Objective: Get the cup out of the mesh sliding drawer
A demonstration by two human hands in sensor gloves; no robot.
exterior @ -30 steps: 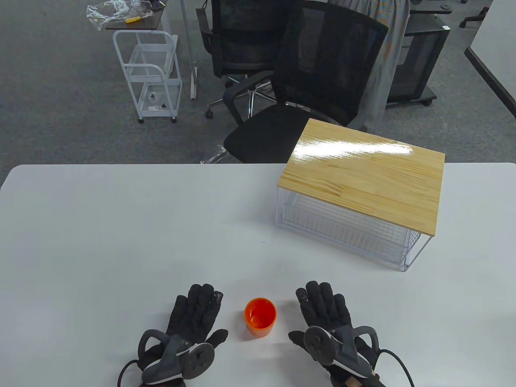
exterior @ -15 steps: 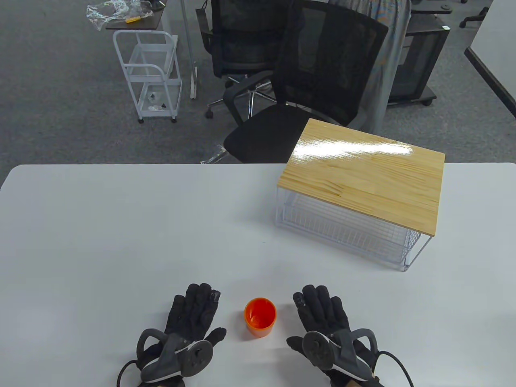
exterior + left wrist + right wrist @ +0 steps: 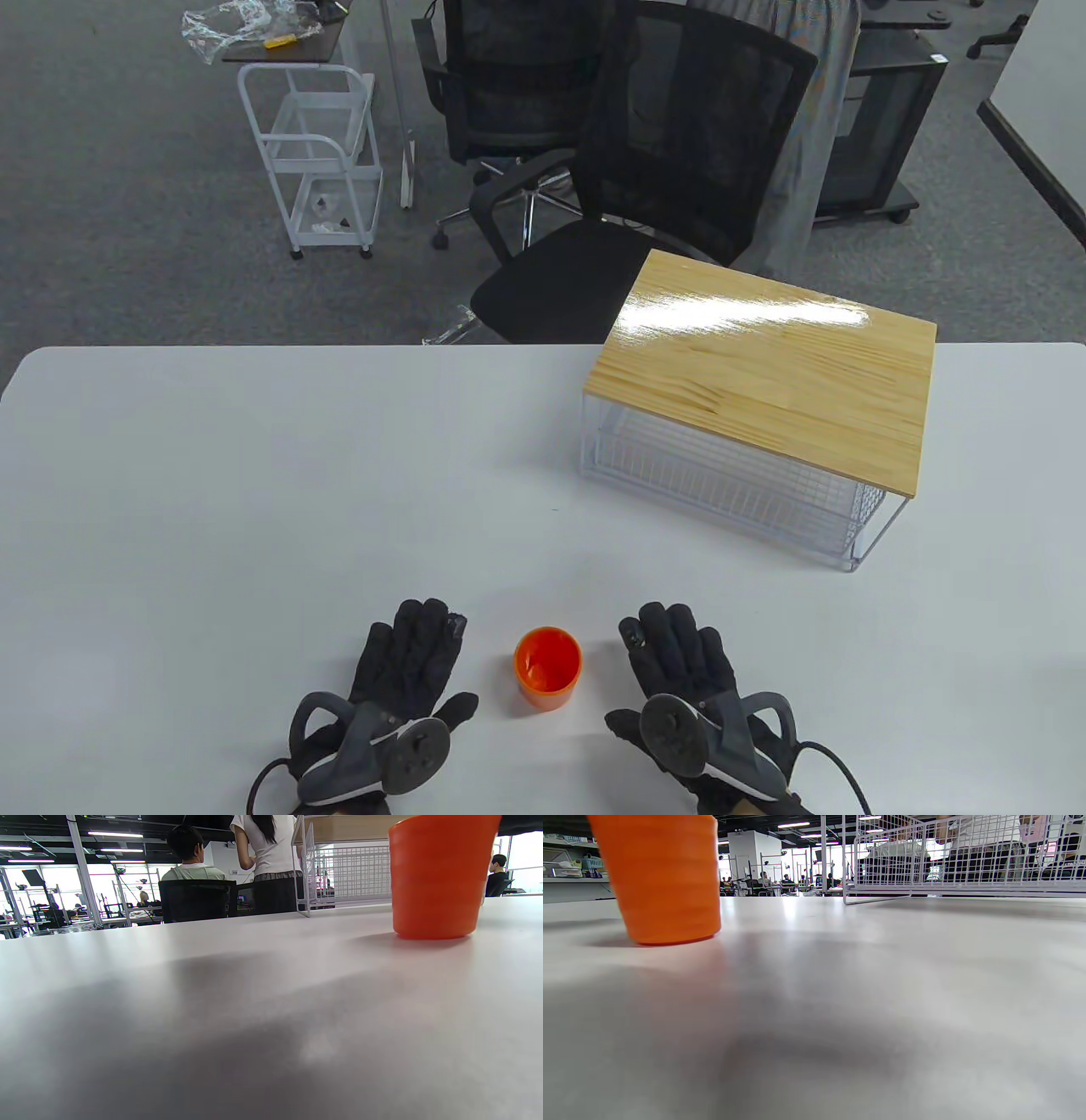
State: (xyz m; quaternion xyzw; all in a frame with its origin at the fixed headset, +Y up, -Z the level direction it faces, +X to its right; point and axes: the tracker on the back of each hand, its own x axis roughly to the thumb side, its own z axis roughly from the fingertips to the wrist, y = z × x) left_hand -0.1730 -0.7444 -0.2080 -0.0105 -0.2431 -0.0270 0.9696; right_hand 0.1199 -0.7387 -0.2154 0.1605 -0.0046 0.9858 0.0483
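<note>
An orange cup (image 3: pixel 548 667) stands upright on the white table (image 3: pixel 254 475), near the front edge. It also shows in the left wrist view (image 3: pixel 437 878) and the right wrist view (image 3: pixel 659 878). My left hand (image 3: pixel 407 658) lies flat on the table to the left of the cup, fingers stretched out, holding nothing. My right hand (image 3: pixel 679 658) lies flat to the right of the cup, fingers stretched out, holding nothing. The white mesh sliding drawer (image 3: pixel 730 492) sits pushed in under a wooden top (image 3: pixel 764 373) at the back right. It appears empty.
The wire frame of the drawer unit shows in the left wrist view (image 3: pixel 348 874) and the right wrist view (image 3: pixel 950 857). A black office chair (image 3: pixel 645 187) stands behind the table. A white trolley (image 3: pixel 322 161) stands further back on the carpet.
Both hands have shifted only slightly on the table beside the cup. The cup and the drawer have not moved.
</note>
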